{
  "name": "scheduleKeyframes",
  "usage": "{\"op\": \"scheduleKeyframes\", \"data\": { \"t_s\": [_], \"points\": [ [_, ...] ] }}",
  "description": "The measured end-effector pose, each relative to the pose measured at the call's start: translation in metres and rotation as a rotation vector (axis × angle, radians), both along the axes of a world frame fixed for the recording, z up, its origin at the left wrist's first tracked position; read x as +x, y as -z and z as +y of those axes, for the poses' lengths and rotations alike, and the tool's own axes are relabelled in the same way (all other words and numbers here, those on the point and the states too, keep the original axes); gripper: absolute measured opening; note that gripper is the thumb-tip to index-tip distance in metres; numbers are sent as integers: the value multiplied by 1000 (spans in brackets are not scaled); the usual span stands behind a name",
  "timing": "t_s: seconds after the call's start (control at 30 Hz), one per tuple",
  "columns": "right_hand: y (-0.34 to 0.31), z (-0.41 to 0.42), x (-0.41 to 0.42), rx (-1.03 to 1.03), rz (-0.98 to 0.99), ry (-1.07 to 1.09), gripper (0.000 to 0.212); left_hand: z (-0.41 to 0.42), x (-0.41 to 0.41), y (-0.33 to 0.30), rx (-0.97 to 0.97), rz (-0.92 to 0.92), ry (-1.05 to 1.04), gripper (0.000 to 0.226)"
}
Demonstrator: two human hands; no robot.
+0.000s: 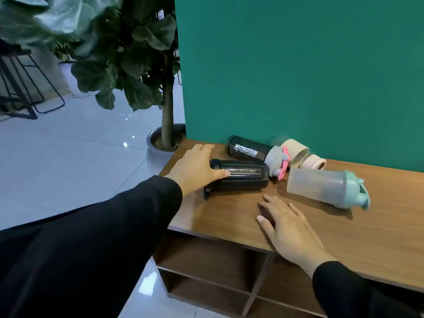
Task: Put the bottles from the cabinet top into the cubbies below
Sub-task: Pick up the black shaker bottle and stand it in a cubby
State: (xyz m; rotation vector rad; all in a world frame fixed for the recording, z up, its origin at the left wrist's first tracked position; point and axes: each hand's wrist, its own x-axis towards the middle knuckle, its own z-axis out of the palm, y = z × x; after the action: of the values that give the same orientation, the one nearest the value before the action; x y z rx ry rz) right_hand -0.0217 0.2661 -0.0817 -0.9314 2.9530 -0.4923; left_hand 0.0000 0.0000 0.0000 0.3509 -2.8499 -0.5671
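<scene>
- Four bottles lie on their sides on the brown wooden cabinet top [229, 216], with open cubbies [206, 255] below it.
- The left hand [195, 168] rests on the black translucent bottle [241, 177], fingers loosely curled over its cap end, not closed around it.
- The right hand [289, 228] lies flat, fingers spread, holding nothing, just in front of that black bottle.
- Behind the black bottle lies a dark MYPROTEIN shaker [250, 150]; to its right a frosted shaker with mint lid [325, 187]; a beige-sleeved glass bottle [300, 154] against the green wall.

The left hand [195, 168] hides the black bottle's [243, 177] cap end. The surface [378, 249] runs off the right edge. The cubbies [206, 260] are cut off below.
</scene>
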Motion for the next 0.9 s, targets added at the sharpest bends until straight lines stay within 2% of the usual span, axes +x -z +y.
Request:
{"op": "scheduleKeyframes", "data": {
  "t_s": [0.13, 0.23, 0.33, 0.43, 0.53, 0.7, 0.8, 0.9],
  "points": [
    [3, 0, -5, -25, 32, -8, 54, -6, -15, 12, 32, -208, 59, 103],
    [1, 0, -2, -65, 25, 12, 53, -3, -18, 19, 91, -152, 84, 94],
    [-1, 3, 3, -165, -7, 50, 53, 2, -7, 21, 67, -101, 74, 88],
    [-6, 7, 9, -319, -48, 31, 58, 1, 16, 17, -30, -75, 97, 88],
    [-20, 6, 17, -431, -51, 19, 77, 1, 45, -2, -147, -88, 138, 89],
    [-54, -26, 48, -359, -83, -221, 104, 13, 97, -52, -380, -86, 290, 88],
    [-66, -41, 78, -381, -72, -276, 104, 27, 131, -80, -508, -50, 398, 82],
    [-63, -45, 112, -456, -122, -248, 95, 36, 161, -87, -476, -77, 452, 85]
  ]
}}
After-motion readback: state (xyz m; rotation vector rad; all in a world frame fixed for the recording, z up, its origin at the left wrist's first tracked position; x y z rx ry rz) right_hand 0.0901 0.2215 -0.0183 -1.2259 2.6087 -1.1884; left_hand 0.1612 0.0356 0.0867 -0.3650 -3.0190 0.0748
